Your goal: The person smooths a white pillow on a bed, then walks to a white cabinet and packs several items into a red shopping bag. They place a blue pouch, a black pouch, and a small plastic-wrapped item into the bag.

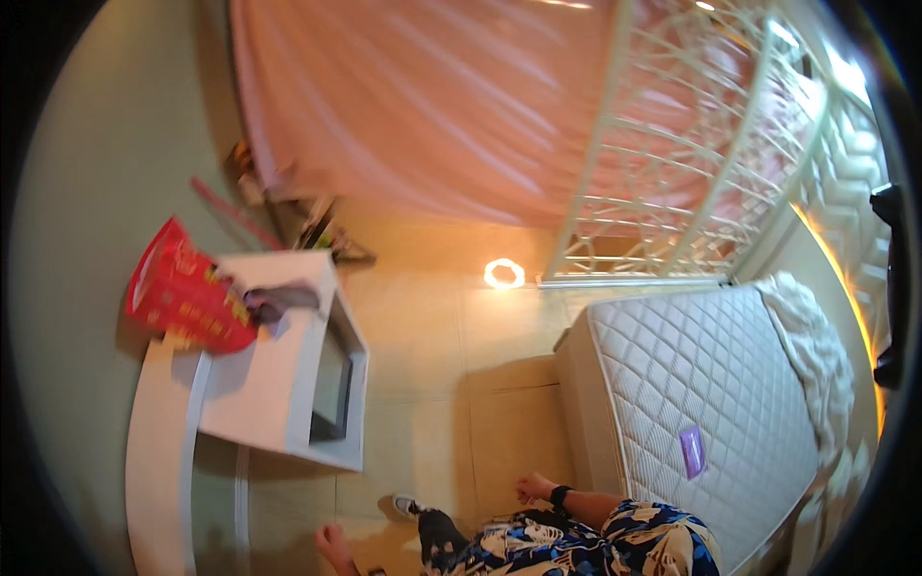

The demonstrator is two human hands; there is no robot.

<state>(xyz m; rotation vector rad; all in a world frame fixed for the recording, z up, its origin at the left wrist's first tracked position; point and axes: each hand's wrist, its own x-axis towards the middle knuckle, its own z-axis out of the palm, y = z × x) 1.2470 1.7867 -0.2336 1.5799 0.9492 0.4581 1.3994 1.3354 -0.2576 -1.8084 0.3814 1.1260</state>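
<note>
At the lower left edge of the floor area, my left hand [331, 541] hangs with its fingers curled and nothing visible in it. It is below and apart from a white cabinet [266, 389]. My right hand [534, 488], with a black band on the wrist, hangs over the tiled floor beside the bed base [587, 410]. Its fingers are curled too, and I see nothing held. To its right lies a quilted mattress [699, 367] with a purple packet [692, 452] on top.
A red bag [191, 295] and dark cloth [282, 301] sit on the cabinet. Ahead, a glowing ring [504, 273] shows at floor level, near a white lattice screen [663, 209] and pink curtain [418, 108]. Crumpled white fabric [810, 360] lies along the mattress's far side.
</note>
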